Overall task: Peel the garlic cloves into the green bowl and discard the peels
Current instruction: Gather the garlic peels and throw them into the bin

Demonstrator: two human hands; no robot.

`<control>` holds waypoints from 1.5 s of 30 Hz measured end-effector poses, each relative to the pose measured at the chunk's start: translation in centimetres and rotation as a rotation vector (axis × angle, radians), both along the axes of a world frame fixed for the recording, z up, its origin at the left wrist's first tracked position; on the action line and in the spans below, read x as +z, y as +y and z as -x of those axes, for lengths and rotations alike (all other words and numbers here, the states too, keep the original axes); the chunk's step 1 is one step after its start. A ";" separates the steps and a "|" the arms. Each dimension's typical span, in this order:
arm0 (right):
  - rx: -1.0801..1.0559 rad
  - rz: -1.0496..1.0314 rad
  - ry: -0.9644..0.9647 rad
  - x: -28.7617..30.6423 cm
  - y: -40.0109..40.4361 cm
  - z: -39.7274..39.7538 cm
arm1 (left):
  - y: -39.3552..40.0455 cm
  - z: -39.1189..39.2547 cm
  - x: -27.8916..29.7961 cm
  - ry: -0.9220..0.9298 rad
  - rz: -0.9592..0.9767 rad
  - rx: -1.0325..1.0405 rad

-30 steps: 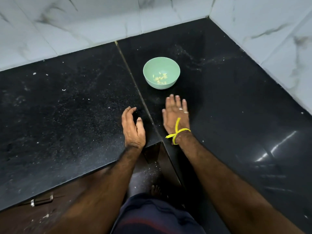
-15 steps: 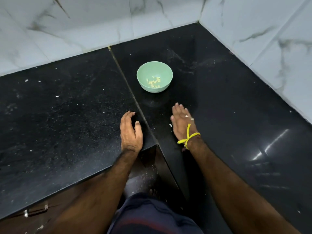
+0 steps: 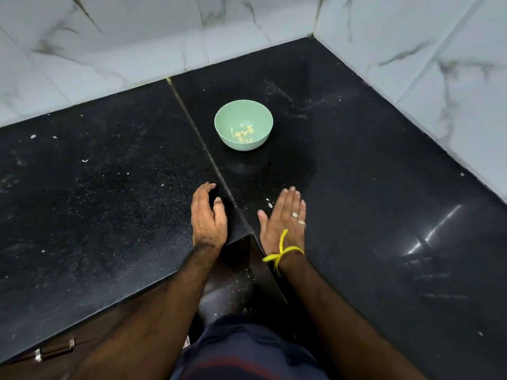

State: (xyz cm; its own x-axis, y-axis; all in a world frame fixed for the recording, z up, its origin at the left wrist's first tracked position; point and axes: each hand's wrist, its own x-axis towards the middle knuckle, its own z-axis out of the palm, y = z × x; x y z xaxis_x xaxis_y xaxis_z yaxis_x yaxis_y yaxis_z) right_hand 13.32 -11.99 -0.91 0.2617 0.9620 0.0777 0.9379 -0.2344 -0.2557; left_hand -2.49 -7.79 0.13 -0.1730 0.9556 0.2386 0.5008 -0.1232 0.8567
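Two black slabs meet at a thin seam (image 3: 197, 133) running from the upper middle of the frame down to the inner corner of my counter (image 3: 109, 201), which fills most of the frame. White marbled tiles (image 3: 123, 45) line the wall across the top and down the right edge. The stone is dusty, with pale flecks (image 3: 85, 160) scattered over the left slab and two bits of peel (image 3: 269, 202) just above my right hand (image 3: 284, 223). A light glare (image 3: 433, 231) streaks the right slab.

My bowl (image 3: 243, 124) sits above centre, just right of the seam, with peeled cloves (image 3: 243, 133) in its bottom.

My left hand (image 3: 208, 218) rests on edge at the left of the seam, fingers loosely curved, holding nothing. My right hand lies flat on the stone, fingers straight and together, with a ring (image 3: 295, 214) and a yellow thread (image 3: 282, 252) at the wrist.

Lower left, a cabinet handle (image 3: 55, 349) shows below the counter edge.
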 end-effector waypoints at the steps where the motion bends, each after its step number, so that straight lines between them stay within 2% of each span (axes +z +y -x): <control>1: 0.050 0.011 -0.006 0.2 1.1 0.4 | 0.0 0.0 0.0 0.000 -0.002 0.002; 4: 0.240 0.010 0.062 0.8 4.4 0.1 | 0.0 0.0 0.0 -0.006 -0.006 0.009; 5: 0.233 -0.021 0.118 0.9 5.3 -0.9 | 0.0 0.0 0.0 -0.012 -0.005 0.009; 7: 0.084 -0.098 0.160 1.0 6.9 -3.9 | -0.1 0.1 0.0 -0.017 -0.004 0.009; 8: 0.009 -0.081 0.154 1.1 7.4 -5.4 | 0.0 0.1 0.1 -0.017 0.004 0.008; 10: 0.007 0.022 0.088 1.0 8.0 -7.4 | 0.1 0.2 0.0 -0.013 0.016 0.004; 18: 0.585 0.043 -0.059 0.6 6.1 -3.2 | 0.0 0.1 0.0 0.009 0.001 0.002; 21: 0.653 0.013 -0.105 0.6 3.7 -2.7 | 0.0 0.2 0.0 0.008 0.014 0.008; 24: 0.610 -0.015 -0.114 0.6 0.5 -2.8 | -0.1 0.1 0.1 -0.002 0.016 0.009; 27: 0.536 -0.123 0.048 0.6 -1.8 -3.2 | -0.1 0.1 0.2 -0.008 0.024 0.011; 31: 0.114 -0.131 0.112 0.9 -2.2 -2.9 | -0.2 0.1 0.4 -0.025 0.030 0.008; 33: 0.035 -0.059 0.068 0.8 -2.3 -1.9 | -0.3 0.1 0.4 -0.052 0.022 0.011; 41: 0.437 0.055 -0.063 1.2 -1.9 -0.2 | -1.9 -0.3 -0.1 -0.151 0.009 0.043; 45: 0.603 0.001 -0.311 1.5 -3.8 -2.8 | -3.8 -0.4 -0.5 -0.200 0.008 0.017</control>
